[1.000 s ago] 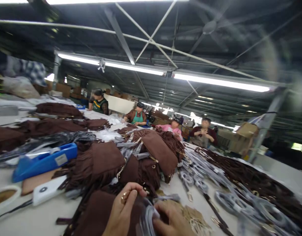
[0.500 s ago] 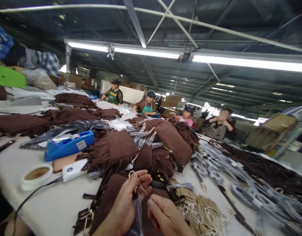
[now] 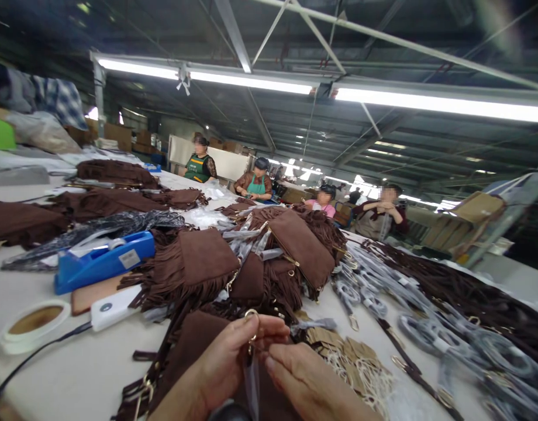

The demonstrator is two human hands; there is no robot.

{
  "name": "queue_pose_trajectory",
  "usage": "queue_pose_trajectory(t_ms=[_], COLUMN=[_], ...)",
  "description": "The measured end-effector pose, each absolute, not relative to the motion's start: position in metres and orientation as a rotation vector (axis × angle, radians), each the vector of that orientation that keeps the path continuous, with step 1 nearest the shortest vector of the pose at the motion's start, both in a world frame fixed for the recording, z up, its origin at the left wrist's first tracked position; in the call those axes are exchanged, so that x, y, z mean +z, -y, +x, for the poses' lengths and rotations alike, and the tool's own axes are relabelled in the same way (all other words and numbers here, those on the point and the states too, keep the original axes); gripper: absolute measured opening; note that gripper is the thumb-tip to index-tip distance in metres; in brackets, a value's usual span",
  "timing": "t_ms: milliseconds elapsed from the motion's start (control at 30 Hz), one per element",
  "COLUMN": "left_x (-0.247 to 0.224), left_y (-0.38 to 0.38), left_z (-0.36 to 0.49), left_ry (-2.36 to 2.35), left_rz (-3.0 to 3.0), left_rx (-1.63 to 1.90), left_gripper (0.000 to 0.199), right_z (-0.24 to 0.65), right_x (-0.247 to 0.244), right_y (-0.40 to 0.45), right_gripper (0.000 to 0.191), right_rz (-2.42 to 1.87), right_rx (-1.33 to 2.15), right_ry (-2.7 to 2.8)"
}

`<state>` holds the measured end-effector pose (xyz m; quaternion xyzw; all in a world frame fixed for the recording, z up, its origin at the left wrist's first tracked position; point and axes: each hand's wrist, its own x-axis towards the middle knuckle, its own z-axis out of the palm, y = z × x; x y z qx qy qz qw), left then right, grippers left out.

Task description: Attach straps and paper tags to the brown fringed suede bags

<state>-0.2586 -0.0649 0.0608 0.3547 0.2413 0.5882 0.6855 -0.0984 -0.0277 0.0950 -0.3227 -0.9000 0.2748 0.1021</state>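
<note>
In the head view, my left hand (image 3: 223,362) is closed on a gold metal clasp (image 3: 252,335) with a ring showing above the thumb. A strip in clear plastic wrap (image 3: 252,386) hangs down from the clasp between my hands. My right hand (image 3: 302,371) touches the fingers of the left, its own fingers bent and pressed together; what they pinch, if anything, is hidden. Beneath both hands lies a dark brown bag (image 3: 199,336) with fringe and gold hardware along its left edge. Brown paper tags (image 3: 334,342) with white strings lie just right of my right hand.
Fringed brown bags (image 3: 211,257) are piled ahead. At the left are a blue tape dispenser (image 3: 106,260), a tape roll (image 3: 34,327) and a white device (image 3: 115,307) with a cable. Plastic-wrapped straps (image 3: 440,339) spread at the right. Several people sit farther back.
My right hand has come up against my left hand, and the left fingers have drawn together. The view has swung slightly, shifting the table's things to the left.
</note>
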Motion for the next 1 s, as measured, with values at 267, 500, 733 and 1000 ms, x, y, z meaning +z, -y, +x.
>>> queue_pose_trajectory(t_ms=[267,500,733,1000], left_x=[0.064,0.070,0.058,0.052], left_y=[0.058,0.051,0.053,0.068], left_z=[-0.251,-0.239,-0.241,-0.245], left_ry=[-0.601,-0.805,-0.566,-0.957], left_rz=[0.852,0.969,0.795,1.163], left_rx=[1.166,1.174,1.286,1.367], left_gripper=[0.043,0.041,0.043,0.018], right_z=[-0.095,-0.101,-0.098,-0.086], right_x=[0.115,0.084,0.061,0.067], right_y=[0.036,0.037,0.025,0.025], right_gripper=[0.032,0.032,0.017,0.017], right_rz=[-0.928,-0.995,-0.865,-0.832], right_rx=[0.967,1.043,1.131,1.149], right_ry=[2.568,2.292,2.154,2.191])
